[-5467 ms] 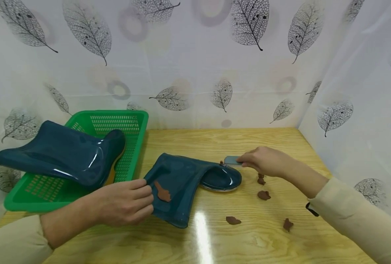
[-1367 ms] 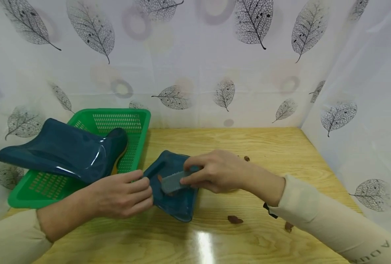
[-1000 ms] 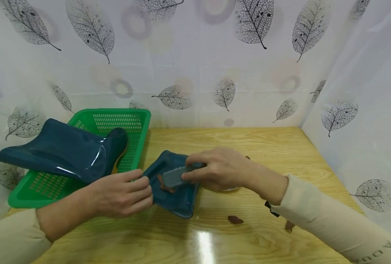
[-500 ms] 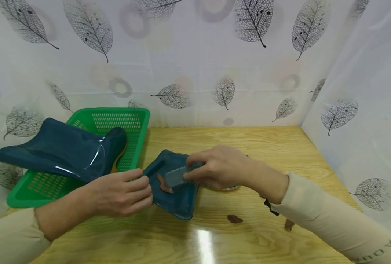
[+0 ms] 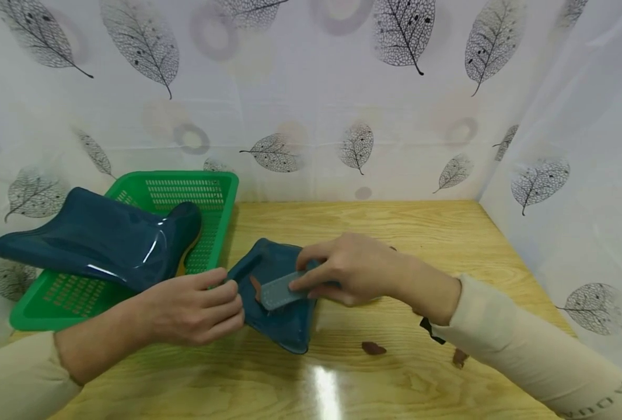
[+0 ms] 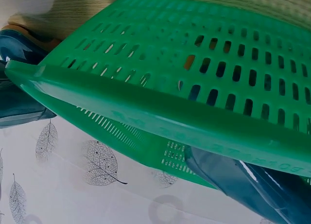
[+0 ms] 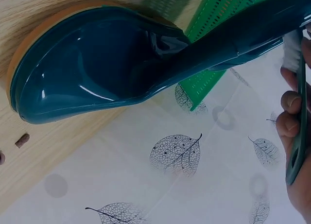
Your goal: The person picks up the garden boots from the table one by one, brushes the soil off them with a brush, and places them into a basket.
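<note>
A dark teal rubber boot (image 5: 286, 333) lies on its side on the wooden table, its foot mostly hidden behind my right hand (image 5: 355, 271) in the head view. That hand grips a grey-green brush (image 5: 278, 293), its head against the boot's shaft beside a brown patch (image 5: 256, 287). White bristles (image 7: 291, 51) and the green handle show in the right wrist view, as does the boot's foot (image 7: 82, 68). My left hand (image 5: 198, 309) holds the edge of the boot's top with curled fingers; its fingertips are partly hidden.
Left of my hands, a green plastic basket (image 5: 227, 224) carries another teal boot (image 5: 108, 233), which overhangs its left side. Brown flakes (image 5: 374, 348) lie on the table (image 5: 390, 224) near my right forearm. A leaf-patterned curtain (image 5: 311, 105) closes off the back and sides.
Since the oldest frame, my right hand has carried the brush from the boot's toe to its shaft, and less brown patch shows. Lately the brush has shifted slightly down-left. The left hand stays put.
</note>
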Motion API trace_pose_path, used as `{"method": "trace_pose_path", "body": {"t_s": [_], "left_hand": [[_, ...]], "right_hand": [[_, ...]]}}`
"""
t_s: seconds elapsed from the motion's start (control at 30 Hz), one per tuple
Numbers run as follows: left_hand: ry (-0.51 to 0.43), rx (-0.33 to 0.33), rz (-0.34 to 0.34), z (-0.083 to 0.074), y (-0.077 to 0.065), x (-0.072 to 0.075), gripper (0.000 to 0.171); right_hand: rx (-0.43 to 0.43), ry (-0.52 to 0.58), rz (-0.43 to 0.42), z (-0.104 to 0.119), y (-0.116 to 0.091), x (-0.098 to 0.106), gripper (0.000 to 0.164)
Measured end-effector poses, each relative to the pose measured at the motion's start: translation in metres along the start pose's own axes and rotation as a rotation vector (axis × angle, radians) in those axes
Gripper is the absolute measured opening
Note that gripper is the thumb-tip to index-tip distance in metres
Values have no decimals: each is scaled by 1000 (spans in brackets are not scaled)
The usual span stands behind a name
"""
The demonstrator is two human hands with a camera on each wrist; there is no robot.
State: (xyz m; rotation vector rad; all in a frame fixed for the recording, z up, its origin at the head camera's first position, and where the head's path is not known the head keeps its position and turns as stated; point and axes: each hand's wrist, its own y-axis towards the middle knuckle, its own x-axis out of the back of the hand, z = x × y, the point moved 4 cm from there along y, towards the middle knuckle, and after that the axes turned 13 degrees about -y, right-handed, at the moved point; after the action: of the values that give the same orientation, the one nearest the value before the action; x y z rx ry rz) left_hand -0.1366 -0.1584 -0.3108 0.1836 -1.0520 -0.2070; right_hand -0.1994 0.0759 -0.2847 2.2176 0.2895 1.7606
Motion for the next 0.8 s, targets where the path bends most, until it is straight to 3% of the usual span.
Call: {"method": "trace_pose_path", "body": {"t_s": [0.23, 0.47, 0.57, 0.7, 0.8], "left_hand": [[-9, 5, 13, 0, -1, 0, 31], [-21, 2, -11, -1, -1, 0, 30], [-35, 2, -46, 0, 0, 1, 30], [-39, 6, -62, 1, 0, 1, 29], [-34, 8, -55, 3, -1, 2, 30]], "right_hand": [[36, -239, -41, 9, 5, -2, 21], [68, -380, -56, 11, 5, -4, 23], [49, -363, -90, 9, 3, -3, 25], [12, -202, -150, 2, -2, 2, 29], [25, -122, -140, 0, -2, 4, 28]]}}
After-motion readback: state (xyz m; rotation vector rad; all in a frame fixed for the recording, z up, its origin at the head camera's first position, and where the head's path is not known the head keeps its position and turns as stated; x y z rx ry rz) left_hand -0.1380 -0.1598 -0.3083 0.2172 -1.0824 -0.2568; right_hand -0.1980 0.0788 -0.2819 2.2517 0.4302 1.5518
